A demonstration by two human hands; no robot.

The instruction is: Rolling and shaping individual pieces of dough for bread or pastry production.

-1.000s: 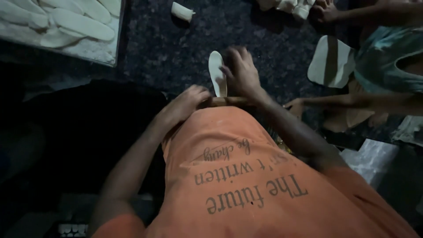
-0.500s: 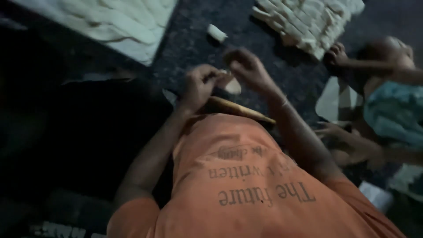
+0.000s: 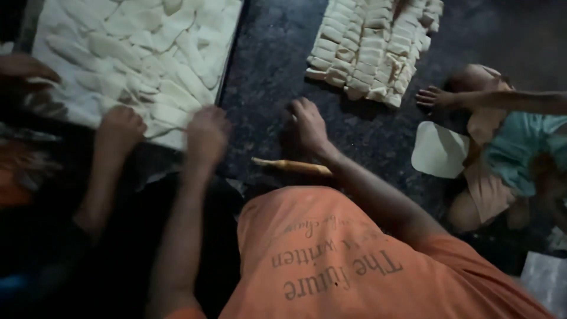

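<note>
My left hand [image 3: 207, 133] reaches to the near edge of a tray [image 3: 35, 35] filled with flattened oval dough pieces [image 3: 136, 53]. The hand is blurred, knuckles up, over the nearest pieces, and its fingers are hidden. My right hand [image 3: 307, 127] rests on the dark stone counter [image 3: 266, 77] with fingers curled under and nothing visible in it. A wooden rolling pin [image 3: 292, 166] lies just below it, against my orange shirt.
A pile of cut dough blocks [image 3: 372, 47] lies at the back right. Another person's hand [image 3: 118, 127] rests on the tray's near edge, and a further hand [image 3: 23, 65] is at far left. At right, a child in teal [image 3: 520, 147] sits beside a flat dough sheet [image 3: 440, 150].
My left hand has moved from in front of my chest out to the tray. The oval dough piece is no longer between my hands. My right hand has dropped onto the counter.
</note>
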